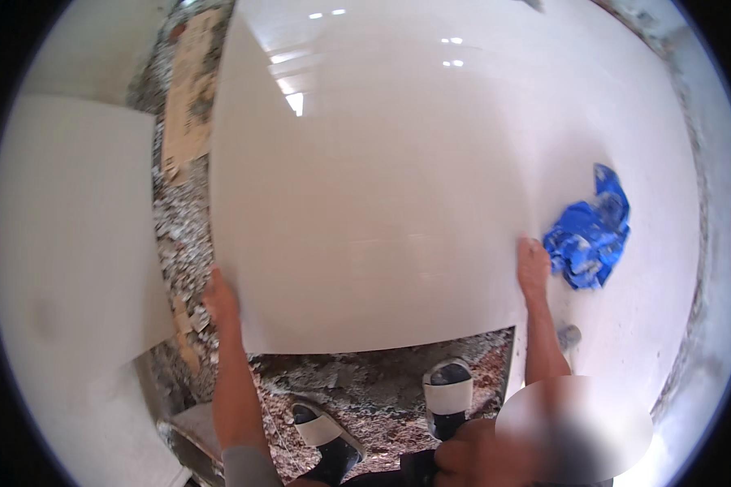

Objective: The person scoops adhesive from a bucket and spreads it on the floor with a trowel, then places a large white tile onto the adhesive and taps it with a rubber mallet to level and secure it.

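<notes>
A large, glossy off-white slab (374,187) fills the middle of your view, its near edge just in front of your feet and its surface reflecting bright patches of light toward the far end. Your left hand (223,299) is at the slab's left edge, close to the near corner, fingers closed on the edge. Your right hand (533,272) is on the right edge, a little farther up, curled into a loose fist around it; the fingertips underneath are hidden from you. Both your forearms reach up from the lower edge, and a grey sleeve (250,465) shows on the left one.

Just to the right of your right hand, a crumpled blue sheet (589,239), smeared with pale dirt, lies on a smooth white surface (650,138). Beside your right forearm is a small grey object (571,335), too unclear to name. Along the slab's left side runs a strip of grey rubble (180,215) with a long piece of cardboard (188,97) on it, and beyond that stands a pale panel (81,235). Below the slab, your feet wear sandals (448,398) with cream straps over dark socks, on broken, reddish-grey ground (382,381).
</notes>
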`<state>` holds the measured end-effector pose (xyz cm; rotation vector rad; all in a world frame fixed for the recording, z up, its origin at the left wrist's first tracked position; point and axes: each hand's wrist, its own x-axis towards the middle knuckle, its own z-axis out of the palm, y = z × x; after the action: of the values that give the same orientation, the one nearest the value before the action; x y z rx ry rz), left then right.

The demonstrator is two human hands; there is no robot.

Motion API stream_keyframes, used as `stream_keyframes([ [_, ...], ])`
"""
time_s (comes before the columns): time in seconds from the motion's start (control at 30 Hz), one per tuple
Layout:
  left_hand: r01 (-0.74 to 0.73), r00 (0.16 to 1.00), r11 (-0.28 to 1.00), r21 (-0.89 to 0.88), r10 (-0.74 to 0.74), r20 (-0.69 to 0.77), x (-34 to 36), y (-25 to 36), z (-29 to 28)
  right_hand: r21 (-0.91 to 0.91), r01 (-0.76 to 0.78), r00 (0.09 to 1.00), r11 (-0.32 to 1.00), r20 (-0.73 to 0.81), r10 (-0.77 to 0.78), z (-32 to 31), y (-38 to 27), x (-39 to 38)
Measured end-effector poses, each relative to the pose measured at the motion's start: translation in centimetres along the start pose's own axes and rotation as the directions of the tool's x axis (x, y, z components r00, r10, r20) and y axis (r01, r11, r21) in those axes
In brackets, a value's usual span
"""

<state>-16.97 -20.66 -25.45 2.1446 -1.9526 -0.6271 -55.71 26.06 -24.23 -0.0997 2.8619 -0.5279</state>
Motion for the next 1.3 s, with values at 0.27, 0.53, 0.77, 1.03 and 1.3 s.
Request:
stream_keyframes([
  [0.27,0.025,0.996,0.987,0.157,-0.038,0.083,-1.2,3.5,-2.0,-0.029,0.094,0.985,0.995,-0.141,-0.097,-4.9,-5.4,-1.6],
  [0.53,-0.566,0.781,0.689,0.453,0.624,0.026,-3.5,11.0,-2.7,-0.107,0.552,0.783,0.827,-0.276,-0.558,-4.5,-9.9,-0.1],
  [0.77,-0.752,0.655,0.577,0.318,0.602,0.457,-15.0,14.2,4.6,-0.141,0.528,0.848,0.837,0.145,-0.511,5.6,-9.6,-4.6],
  [1.03,-0.730,0.684,0.602,0.325,0.651,0.329,-15.7,15.5,7.1,-0.078,0.588,0.808,0.805,0.023,-0.588,3.4,-10.8,-1.9],
  [1.3,-0.903,0.412,0.381,0.198,0.899,0.150,-17.9,13.1,7.8,0.324,0.228,0.924,0.918,0.225,-0.308,-18.7,9.3,-5.5],
])
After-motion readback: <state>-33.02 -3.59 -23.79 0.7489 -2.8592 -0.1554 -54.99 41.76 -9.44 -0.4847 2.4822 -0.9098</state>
